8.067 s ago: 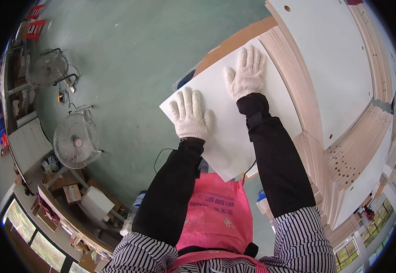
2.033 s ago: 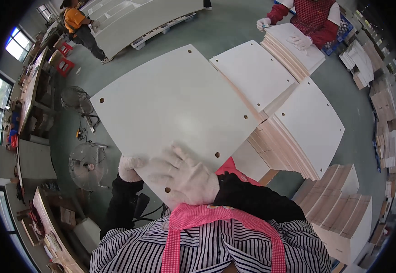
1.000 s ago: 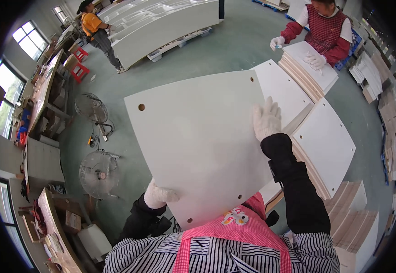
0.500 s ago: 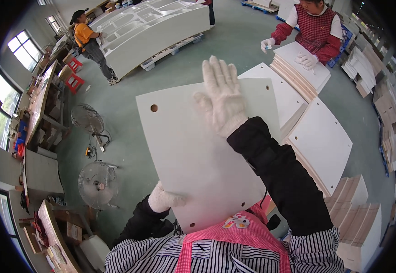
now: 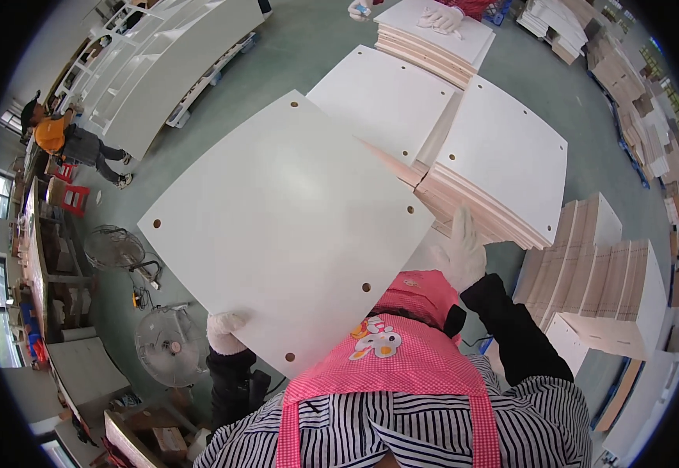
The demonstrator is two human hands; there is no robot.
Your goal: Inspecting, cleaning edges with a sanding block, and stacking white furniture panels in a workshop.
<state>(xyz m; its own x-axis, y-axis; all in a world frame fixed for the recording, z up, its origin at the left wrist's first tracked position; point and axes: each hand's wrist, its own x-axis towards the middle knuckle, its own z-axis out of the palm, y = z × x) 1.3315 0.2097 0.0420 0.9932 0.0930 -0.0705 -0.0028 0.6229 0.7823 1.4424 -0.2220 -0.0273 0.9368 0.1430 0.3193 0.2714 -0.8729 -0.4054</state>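
Observation:
A large white panel [image 5: 285, 210] with dark round holes near its edges lies slantwise in front of my chest. My left hand [image 5: 228, 332], in a white glove, is closed on its lower left edge; the fingers under the panel are hidden. Beside the right edge is my gloved right hand [image 5: 463, 251], its fingers stretched out and nothing in its grip. Whether this hand touches the panel I cannot tell. Just beyond it stands a stack of similar white panels [image 5: 507, 152] with pale wooden edges, and another white panel [image 5: 390, 97] lies left of that stack.
A co-worker's gloved hand [image 5: 442, 17] rests on a further panel stack [image 5: 425, 51]. Brown-edged boards [image 5: 620, 265] stand at the right. Two floor fans [image 5: 169, 343] are at the left, near workbenches. Far left, a person [image 5: 66, 140] works at a large white structure [image 5: 172, 93].
The panel has turned and shifted left. My right hand has come off its top face and moved down to its right edge. My left hand still holds the panel. The view has swung right.

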